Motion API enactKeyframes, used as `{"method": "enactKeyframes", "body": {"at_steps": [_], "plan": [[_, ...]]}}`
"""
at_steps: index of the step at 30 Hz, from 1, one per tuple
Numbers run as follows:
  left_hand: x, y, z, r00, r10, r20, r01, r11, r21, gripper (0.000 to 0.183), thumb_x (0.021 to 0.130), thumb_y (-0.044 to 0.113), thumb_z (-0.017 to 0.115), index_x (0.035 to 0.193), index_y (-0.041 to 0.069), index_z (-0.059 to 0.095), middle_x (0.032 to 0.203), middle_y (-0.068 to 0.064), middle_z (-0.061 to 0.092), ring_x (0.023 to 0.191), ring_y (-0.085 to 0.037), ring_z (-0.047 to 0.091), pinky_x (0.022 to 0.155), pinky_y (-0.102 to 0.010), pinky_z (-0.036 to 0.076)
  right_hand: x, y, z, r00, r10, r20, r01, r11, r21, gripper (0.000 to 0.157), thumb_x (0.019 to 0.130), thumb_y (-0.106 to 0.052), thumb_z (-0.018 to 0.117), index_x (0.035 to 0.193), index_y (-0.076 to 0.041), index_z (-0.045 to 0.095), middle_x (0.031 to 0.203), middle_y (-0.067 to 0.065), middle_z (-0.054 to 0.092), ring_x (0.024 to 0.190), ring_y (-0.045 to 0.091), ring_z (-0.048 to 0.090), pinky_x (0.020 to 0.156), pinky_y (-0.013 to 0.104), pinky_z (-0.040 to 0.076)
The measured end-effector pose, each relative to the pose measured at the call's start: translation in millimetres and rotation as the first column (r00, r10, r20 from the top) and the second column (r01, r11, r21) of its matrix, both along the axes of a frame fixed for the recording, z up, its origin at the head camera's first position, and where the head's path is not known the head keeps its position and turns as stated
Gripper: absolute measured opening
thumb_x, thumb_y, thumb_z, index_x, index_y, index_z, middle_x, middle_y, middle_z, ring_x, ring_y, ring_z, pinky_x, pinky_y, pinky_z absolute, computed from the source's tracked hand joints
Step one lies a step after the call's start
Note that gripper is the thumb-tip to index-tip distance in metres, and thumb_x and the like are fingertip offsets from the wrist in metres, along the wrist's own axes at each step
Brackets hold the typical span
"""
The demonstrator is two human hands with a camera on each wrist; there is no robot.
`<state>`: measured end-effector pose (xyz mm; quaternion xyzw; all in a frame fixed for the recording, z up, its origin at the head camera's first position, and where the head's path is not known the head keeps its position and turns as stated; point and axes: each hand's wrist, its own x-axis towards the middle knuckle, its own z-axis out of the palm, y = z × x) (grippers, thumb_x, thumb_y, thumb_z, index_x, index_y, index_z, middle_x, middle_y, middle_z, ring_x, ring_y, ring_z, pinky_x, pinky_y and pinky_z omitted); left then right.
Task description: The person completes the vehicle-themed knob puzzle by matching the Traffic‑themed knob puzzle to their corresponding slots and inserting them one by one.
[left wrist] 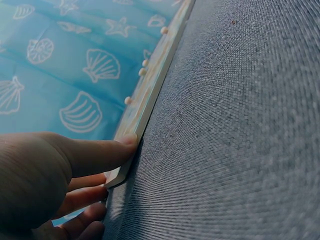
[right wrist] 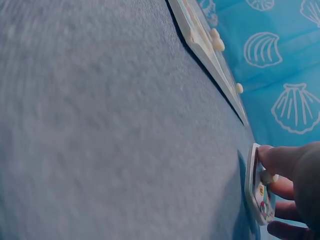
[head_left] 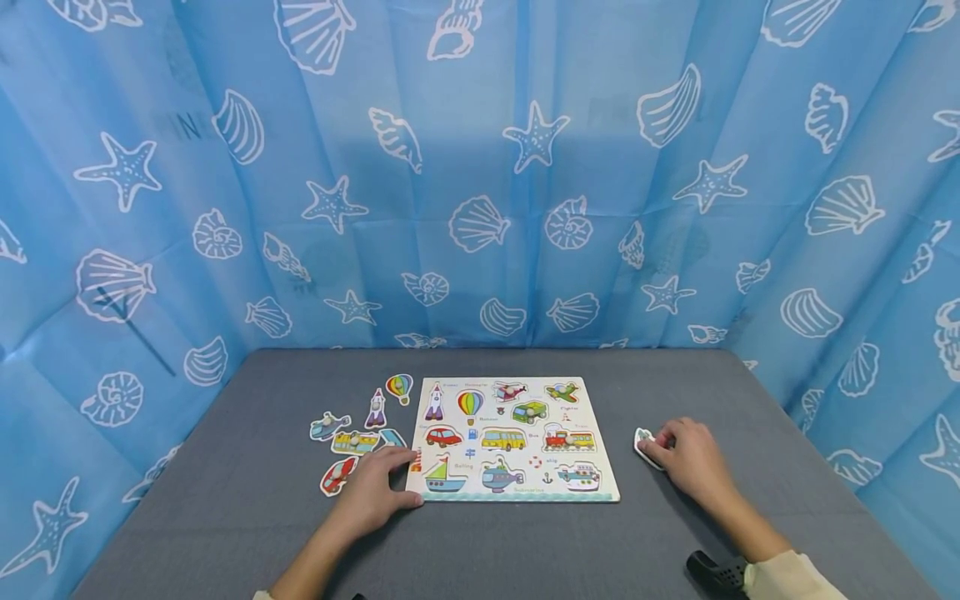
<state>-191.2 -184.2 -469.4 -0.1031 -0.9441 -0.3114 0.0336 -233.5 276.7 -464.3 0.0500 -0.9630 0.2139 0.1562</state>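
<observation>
Your right hand [head_left: 693,457] pinches a piece [head_left: 642,442] right of the board [head_left: 513,497], the piece's long axis apparently slanting from far left to near right, its front unclear. Your left hand [head_left: 377,490] grips the board's near-left corner, likely steadying it, long sides running left to right, pictures upright to you.

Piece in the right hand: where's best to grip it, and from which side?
Probably the round knob, pinched from above between thumb and fingertip. It juts from the picture face of the piece, and that face is turned away from the table. The body is thin and flat, so the rim looks harder to get under.
</observation>
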Motion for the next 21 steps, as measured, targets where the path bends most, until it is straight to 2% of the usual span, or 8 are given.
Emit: {"method": "enactKeyframes", "body": {"at_steps": [11, 16, 21], "plan": [[-0.9, 0.0, -1.6, 1.0, 0.005, 0.006, -0.005, 1.0, -0.01, 0.061, 0.067, 0.024, 0.089, 0.122, 0.01, 0.068, 0.122, -0.005, 0.062, 0.118, -0.031, 0.052, 0.098, -0.052, 0.039, 4.0, -18.6, 5.5, 0.996, -0.02, 0.083, 0.025, 0.998, -0.056, 0.027, 0.082, -0.025, 0.077, 0.076, -0.012, 0.054, 0.07, 0.0, 0.049, 0.061, 0.018, 0.042, 0.056, 0.033, 0.032], [-0.8, -0.1, -2.0, 1.0, 0.01, 0.01, -0.01, 1.0, -0.004, 0.061, 0.067, 0.024, 0.089, 0.122, 0.009, 0.068, 0.122, -0.005, 0.062, 0.118, -0.031, 0.052, 0.098, -0.052, 0.039, 3.6, -26.2, 7.0, 0.998, 0.0, 0.067, 0.004, 0.998, -0.06, 0.027, 0.081, -0.025, 0.078, 0.076, -0.013, 0.054, 0.07, -0.001, 0.05, 0.062, 0.017, 0.042, 0.057, 0.033, 0.032], [-0.2, -0.3, -1.8, 1.0, 0.011, 0.008, -0.011, 1.0, -0.005, 0.061, 0.067, 0.023, 0.089, 0.122, 0.009, 0.068, 0.122, -0.005, 0.062, 0.118, -0.032, 0.052, 0.098, -0.052, 0.039, 3.9, -33.5, 7.6, 0.999, 0.039, 0.013, -0.038, 0.998, -0.051, 0.028, 0.078, -0.023, 0.081, 0.073, -0.013, 0.055, 0.072, 0.001, 0.051, 0.066, 0.019, 0.044, 0.06, 0.035, 0.034]]}}
